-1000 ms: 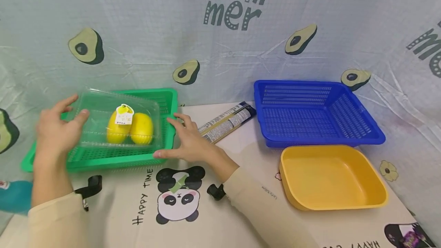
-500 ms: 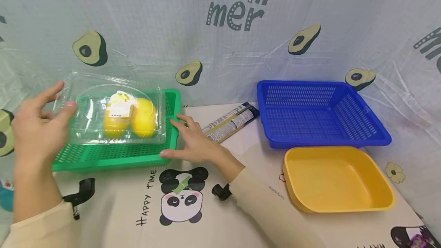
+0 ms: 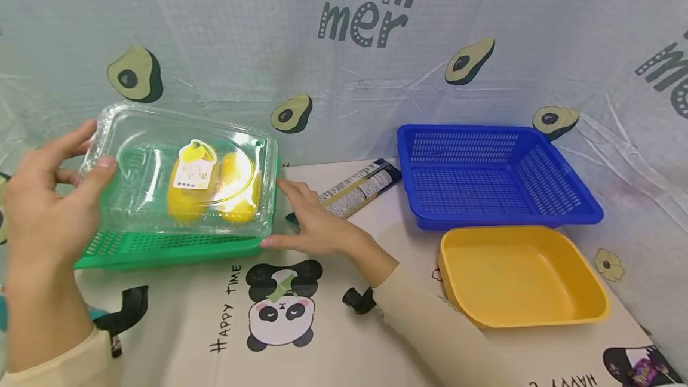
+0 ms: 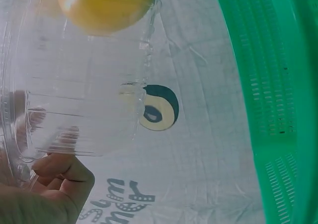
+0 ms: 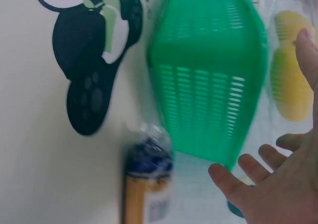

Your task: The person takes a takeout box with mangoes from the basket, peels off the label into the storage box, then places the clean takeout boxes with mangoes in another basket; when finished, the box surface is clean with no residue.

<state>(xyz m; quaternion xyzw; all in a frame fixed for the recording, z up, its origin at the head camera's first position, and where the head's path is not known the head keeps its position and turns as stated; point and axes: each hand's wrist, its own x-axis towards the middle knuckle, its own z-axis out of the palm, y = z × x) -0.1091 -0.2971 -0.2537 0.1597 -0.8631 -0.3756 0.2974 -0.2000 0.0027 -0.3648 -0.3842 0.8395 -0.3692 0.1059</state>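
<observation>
Now the left hand [image 3: 54,196] has the clear plastic container [image 3: 142,181] by its left end, thumb on the near side and fingers round the far edge, a firm pinch; two yellow fruits [image 3: 185,209] sit side by side inside, towards the right end, and a white label [image 3: 194,169] with a yellow fruit picture covers part of one; the container hangs above the green basket [image 3: 177,254], its lid side tipped towards the head camera, and the left wrist view gives a plain gap between plastic and basket; over on the other side, the right hand [image 3: 325,229] is spread wide, thumb well away from the fingers, right by the container's right end; whether it touches the plastic or the basket, I cannot tell; just beyond those fingers a long printed packet [image 3: 361,187] lies slantwise on the surface [image 3: 177,345], its far dark-blue end close to the blue basket [image 3: 500,220]; in front of that blue basket stands the yellow tub [image 3: 521,285], the two just about edge to edge; below the green basket a printed panda [image 3: 282,318] looks up from the cover, black straps [image 3: 134,306] show at both wrists, and the sleeves are pale cream; behind everything rises a light curtain [image 3: 242,28] with avocados and the word "summer"; down in the near right corner, a small purple wrapped item [image 3: 644,372] lies partly cut off by the frame.
</observation>
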